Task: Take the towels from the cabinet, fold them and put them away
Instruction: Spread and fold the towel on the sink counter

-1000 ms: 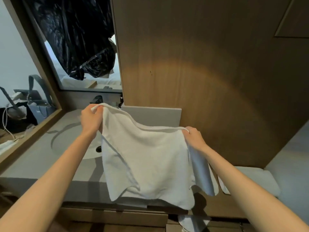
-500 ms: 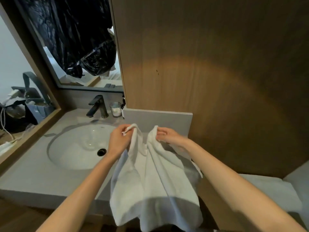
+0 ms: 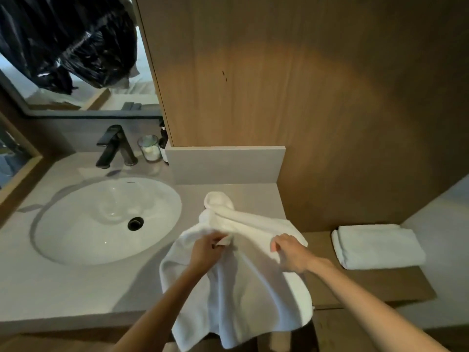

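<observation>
At the far left of your view a wood-framed mirror (image 3: 76, 59) reflects a black plastic bag (image 3: 68, 39). Below it a dark tap (image 3: 115, 146) stands at the back of the grey counter (image 3: 50, 288), with a small glass jar (image 3: 149, 148) just to its right and a dark bottle (image 3: 163, 141) tucked against the wood panel (image 3: 304, 85). The white oval sink (image 3: 106, 219) sits in the counter, its black drain (image 3: 135, 223) toward the right side.

Your left hand (image 3: 206, 250) comes next — its fingers are curled and pinching a fold of the white towel (image 3: 243, 288) near the towel's upper edge. The towel lies on the right end of the counter, its far end bunched into a rounded lump close to the low grey backsplash (image 3: 225, 165), while the near part spills over the counter's front edge and hangs down.

Your right hand (image 3: 291, 254) grips the towel's right side — fingers closed on the cloth, thumb toward you.

Further right, 1 folded white towel (image 3: 378, 246) lies flat on a lower wooden shelf (image 3: 380, 285), well apart from the towel you hold.
</observation>
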`<action>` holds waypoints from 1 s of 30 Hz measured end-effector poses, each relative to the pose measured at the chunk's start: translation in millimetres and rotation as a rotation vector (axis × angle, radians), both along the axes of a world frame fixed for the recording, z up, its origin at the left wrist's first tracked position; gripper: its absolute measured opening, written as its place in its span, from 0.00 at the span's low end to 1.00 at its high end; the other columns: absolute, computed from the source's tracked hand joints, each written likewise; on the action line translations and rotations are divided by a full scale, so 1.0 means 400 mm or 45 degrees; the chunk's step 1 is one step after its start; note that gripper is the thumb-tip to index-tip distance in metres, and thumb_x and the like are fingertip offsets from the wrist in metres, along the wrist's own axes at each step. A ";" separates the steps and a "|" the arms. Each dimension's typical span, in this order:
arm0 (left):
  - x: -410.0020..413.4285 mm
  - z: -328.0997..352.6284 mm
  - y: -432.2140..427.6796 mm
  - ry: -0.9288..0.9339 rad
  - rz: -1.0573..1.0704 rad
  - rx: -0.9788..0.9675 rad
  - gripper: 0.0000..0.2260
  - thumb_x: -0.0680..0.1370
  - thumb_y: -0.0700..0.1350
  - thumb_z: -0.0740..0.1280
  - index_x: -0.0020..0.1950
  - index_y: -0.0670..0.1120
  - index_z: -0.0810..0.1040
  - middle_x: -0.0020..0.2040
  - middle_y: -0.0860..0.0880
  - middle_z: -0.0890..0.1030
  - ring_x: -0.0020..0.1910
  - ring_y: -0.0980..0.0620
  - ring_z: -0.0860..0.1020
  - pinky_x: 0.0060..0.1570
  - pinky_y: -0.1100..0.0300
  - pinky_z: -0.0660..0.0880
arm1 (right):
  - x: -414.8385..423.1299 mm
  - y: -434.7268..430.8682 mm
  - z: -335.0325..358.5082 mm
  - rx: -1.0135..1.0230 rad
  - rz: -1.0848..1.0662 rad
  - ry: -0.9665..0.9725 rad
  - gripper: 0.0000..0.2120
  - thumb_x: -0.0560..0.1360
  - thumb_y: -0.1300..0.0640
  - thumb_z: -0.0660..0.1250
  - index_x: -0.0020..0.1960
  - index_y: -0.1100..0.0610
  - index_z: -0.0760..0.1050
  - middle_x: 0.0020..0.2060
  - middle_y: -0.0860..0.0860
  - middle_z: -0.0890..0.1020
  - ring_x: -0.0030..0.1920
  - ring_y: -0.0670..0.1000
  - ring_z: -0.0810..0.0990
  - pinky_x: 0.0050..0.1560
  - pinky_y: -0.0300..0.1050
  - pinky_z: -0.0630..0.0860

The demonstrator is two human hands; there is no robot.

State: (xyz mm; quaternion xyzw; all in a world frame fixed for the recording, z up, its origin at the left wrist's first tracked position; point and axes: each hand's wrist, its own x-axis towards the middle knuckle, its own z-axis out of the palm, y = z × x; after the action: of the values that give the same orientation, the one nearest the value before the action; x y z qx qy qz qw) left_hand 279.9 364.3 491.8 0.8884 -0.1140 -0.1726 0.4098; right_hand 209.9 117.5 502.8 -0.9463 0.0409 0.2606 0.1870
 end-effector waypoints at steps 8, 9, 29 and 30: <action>0.004 -0.034 0.011 0.052 0.052 -0.128 0.06 0.75 0.55 0.70 0.50 0.57 0.82 0.45 0.56 0.84 0.45 0.59 0.81 0.52 0.59 0.78 | -0.030 -0.004 0.001 -0.085 0.154 -0.202 0.15 0.68 0.59 0.66 0.52 0.52 0.68 0.48 0.44 0.67 0.49 0.46 0.65 0.43 0.42 0.64; 0.004 -0.031 0.012 0.055 0.044 -0.116 0.07 0.75 0.55 0.70 0.51 0.57 0.82 0.45 0.56 0.84 0.45 0.59 0.80 0.52 0.59 0.78 | -0.039 -0.005 -0.002 -0.102 0.154 -0.270 0.12 0.69 0.58 0.65 0.51 0.53 0.69 0.46 0.44 0.68 0.47 0.46 0.66 0.42 0.42 0.65; -0.057 0.135 -0.052 -0.145 0.386 -0.479 0.10 0.76 0.51 0.69 0.40 0.45 0.79 0.36 0.55 0.80 0.36 0.59 0.78 0.34 0.76 0.69 | 0.047 0.205 0.150 0.896 -1.038 -0.777 0.13 0.70 0.55 0.75 0.29 0.56 0.78 0.23 0.45 0.76 0.28 0.43 0.73 0.37 0.39 0.71; -0.062 0.140 -0.056 -0.146 0.380 -0.470 0.10 0.76 0.51 0.69 0.41 0.45 0.79 0.37 0.54 0.80 0.36 0.59 0.78 0.34 0.76 0.68 | 0.048 0.214 0.151 0.950 -1.041 -0.757 0.11 0.70 0.55 0.75 0.30 0.57 0.80 0.24 0.47 0.78 0.29 0.44 0.74 0.37 0.40 0.72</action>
State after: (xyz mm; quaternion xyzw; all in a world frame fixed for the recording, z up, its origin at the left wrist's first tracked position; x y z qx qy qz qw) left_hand 255.1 341.9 548.0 0.8139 -0.0343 -0.0356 0.5789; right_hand 229.2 202.9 563.0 -0.7572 0.2522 -0.1095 0.5925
